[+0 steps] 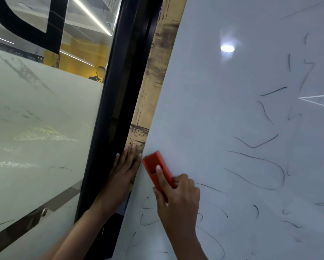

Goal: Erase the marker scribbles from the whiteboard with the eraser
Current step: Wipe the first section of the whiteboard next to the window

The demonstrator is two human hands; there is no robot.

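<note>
Right hand (pixel 178 201) grips red eraser (pixel 157 168) on whiteboard (pixel 223 109), forefinger along its back; left hand (pixel 122 173) flat, fingers straight, beside board edge.

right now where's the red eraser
In the head view, the red eraser lies flat against the whiteboard near its left edge, gripped by the right hand, beside the left hand.

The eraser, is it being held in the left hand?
No, the red eraser is gripped by the right hand against the whiteboard, while the left hand rests flat on the frame beside the board.
</note>
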